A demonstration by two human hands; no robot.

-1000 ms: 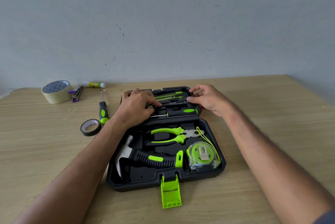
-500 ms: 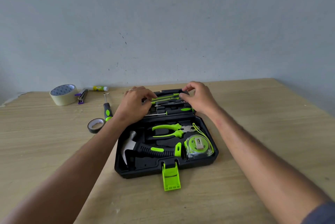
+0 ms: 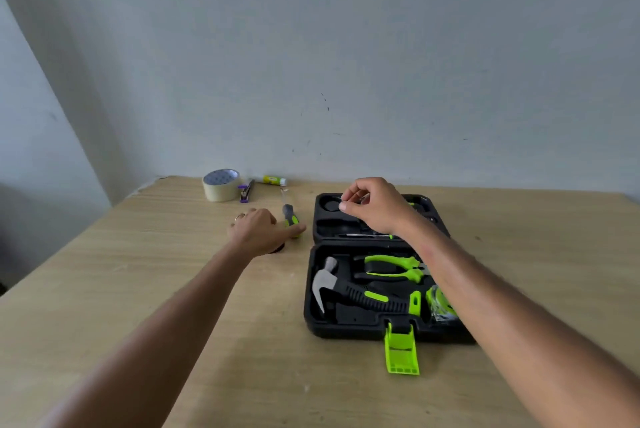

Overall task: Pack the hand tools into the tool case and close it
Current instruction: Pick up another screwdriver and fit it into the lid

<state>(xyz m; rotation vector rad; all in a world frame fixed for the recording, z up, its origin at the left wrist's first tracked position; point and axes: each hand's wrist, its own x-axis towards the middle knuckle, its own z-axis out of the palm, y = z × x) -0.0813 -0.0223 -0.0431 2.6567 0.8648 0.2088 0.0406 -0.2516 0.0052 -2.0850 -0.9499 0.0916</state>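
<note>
Just beyond the left hand (image 3: 258, 232), whose loosely spread fingers held nothing, lay the screwdriver (image 3: 290, 216), its long axis running away from the person; the right hand (image 3: 375, 207), fingertips pinched together, hovered over the open tool case (image 3: 313, 289).

We're seeing the tool case (image 3: 377, 330) lying open on the table (image 3: 138, 289), hammer (image 3: 346, 289) and pliers (image 3: 394, 266) sitting in the near half. Left hand (image 3: 259, 228) is resting on the table beside the screwdriver (image 3: 290, 216), thumb touching its handle. Right hand (image 3: 375, 207) is hovering over the far half, fingers curled loosely. Masking tape roll (image 3: 221, 184) is sitting near the wall.
</note>
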